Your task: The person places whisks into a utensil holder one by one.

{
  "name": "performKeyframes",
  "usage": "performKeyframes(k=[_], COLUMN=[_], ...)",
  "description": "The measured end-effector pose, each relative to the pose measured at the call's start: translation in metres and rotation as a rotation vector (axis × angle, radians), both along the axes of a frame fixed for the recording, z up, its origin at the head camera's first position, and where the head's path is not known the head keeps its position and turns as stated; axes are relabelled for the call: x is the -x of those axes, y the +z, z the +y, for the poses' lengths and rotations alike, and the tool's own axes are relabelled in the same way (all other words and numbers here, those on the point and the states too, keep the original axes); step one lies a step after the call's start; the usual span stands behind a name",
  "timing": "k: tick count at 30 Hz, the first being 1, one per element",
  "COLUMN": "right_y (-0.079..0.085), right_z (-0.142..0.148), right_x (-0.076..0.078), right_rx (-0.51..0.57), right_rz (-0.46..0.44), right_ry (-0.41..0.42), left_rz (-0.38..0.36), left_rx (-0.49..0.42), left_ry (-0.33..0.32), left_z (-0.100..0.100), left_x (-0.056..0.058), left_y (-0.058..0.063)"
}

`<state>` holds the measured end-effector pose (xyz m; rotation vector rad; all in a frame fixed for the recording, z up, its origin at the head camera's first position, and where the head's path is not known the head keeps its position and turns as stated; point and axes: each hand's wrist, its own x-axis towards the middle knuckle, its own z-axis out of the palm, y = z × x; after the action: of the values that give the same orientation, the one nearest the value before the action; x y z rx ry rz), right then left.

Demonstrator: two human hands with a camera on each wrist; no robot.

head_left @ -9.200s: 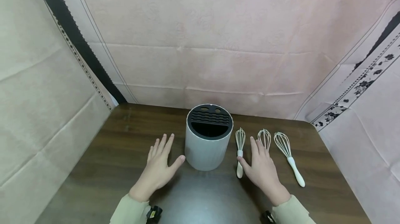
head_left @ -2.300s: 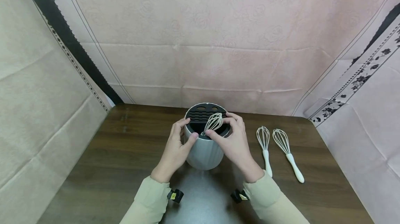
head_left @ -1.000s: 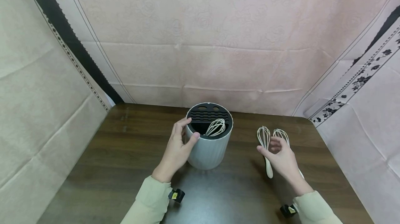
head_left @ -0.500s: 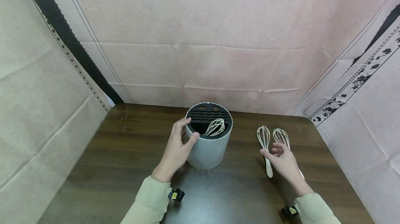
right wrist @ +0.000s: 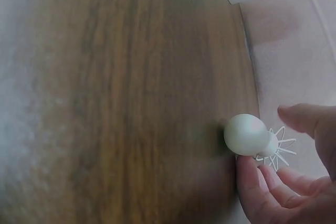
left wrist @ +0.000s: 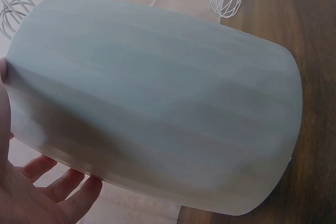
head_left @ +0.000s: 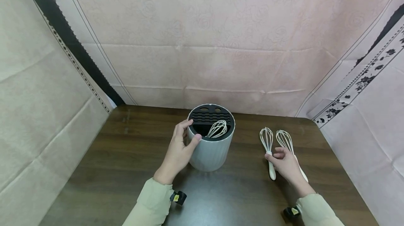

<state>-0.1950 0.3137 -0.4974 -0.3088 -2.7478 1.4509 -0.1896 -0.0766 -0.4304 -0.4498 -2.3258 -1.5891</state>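
Your left hand (head_left: 176,149) is holding the holder (head_left: 209,154) on its left side, its grip curling round the wall with the thumb in front. The inner whisk (head_left: 218,128) is leaning right in the holder's front compartment, wires up. To the right, the near whisk (head_left: 268,147) is lying on the surface (head_left: 132,159), wires pointing away from you.

Your right hand (head_left: 285,164) is sitting at that whisk, and its grip is looking loosely spread: in the right wrist view the thumb (right wrist: 299,118) is standing apart from the handle (right wrist: 244,134), while the fingers (right wrist: 253,184) are curving just beneath it. I cannot tell whether they are bearing on it. The far whisk (head_left: 286,141) is lying just beside, partly hidden by your right hand.

You are seemingly taking hold of the near whisk. You are best off pinching just below the wires, thumb and fingers pressing evenly, since the smooth handle is likely to be rolling under a one-sided push. You are also wanting the fingers clear of the far whisk, so that nothing is snagging. With your left hand you are better steadying the holder lightly than squeezing it.
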Motion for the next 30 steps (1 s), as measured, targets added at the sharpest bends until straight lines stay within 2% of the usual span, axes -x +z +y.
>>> performKeyframes(k=[18,30], right_y=[-0.0050,-0.0037], right_z=[0.0000,-0.0016], right_x=[0.0057,0.0101], right_rx=[0.007,-0.061], right_rz=[-0.051,-0.084], right_ry=[0.011,0.005], left_rz=[0.007,-0.005], left_rx=[-0.007,-0.019], left_ry=[-0.021,-0.016], left_z=[-0.0009,-0.0008], left_x=[0.0003,-0.0004], left_y=[-0.0004,-0.0003])
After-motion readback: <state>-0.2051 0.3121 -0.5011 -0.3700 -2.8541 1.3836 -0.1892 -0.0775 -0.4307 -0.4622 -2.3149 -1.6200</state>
